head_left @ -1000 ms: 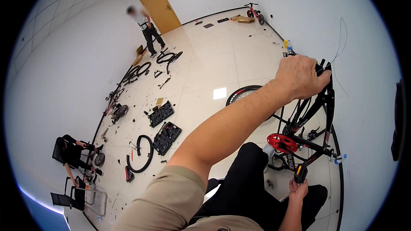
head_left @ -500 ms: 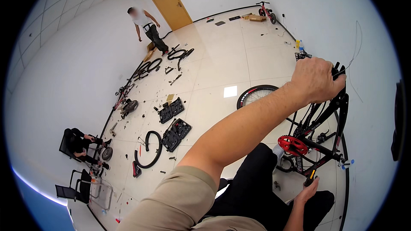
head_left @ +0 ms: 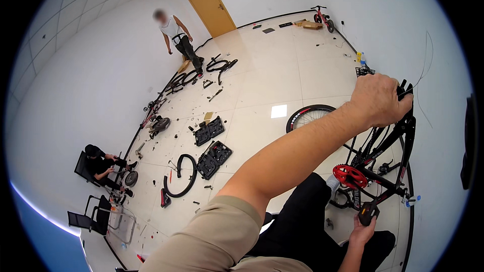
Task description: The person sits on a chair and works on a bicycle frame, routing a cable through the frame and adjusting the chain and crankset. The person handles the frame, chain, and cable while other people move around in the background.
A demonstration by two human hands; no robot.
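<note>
My left arm reaches across to the upper right. There my left hand [head_left: 379, 99] is closed around the upper end of a black bicycle frame [head_left: 388, 146], its fingertips partly hidden. The frame stands tilted on the floor near the right wall, with a red chainring [head_left: 350, 177] on its side. Lower down, my right hand [head_left: 361, 233] grips a black tool with yellow-orange marks [head_left: 368, 213], close to the bottom of the frame. The tool's exact kind cannot be made out. A bicycle wheel [head_left: 306, 114] lies behind my left forearm.
Two open black tool cases [head_left: 214, 159] lie on the tiled floor beside a loose tyre [head_left: 194, 178]. Bike parts line the left wall. One person sits on a chair [head_left: 83, 170]; another stands near the yellow door [head_left: 209, 7]. A small red bike [head_left: 322, 18] stands in the far corner.
The tool in my right hand has turned, its broader black side now showing. My left hand keeps its hold on the frame. The whole view has shifted slightly.
</note>
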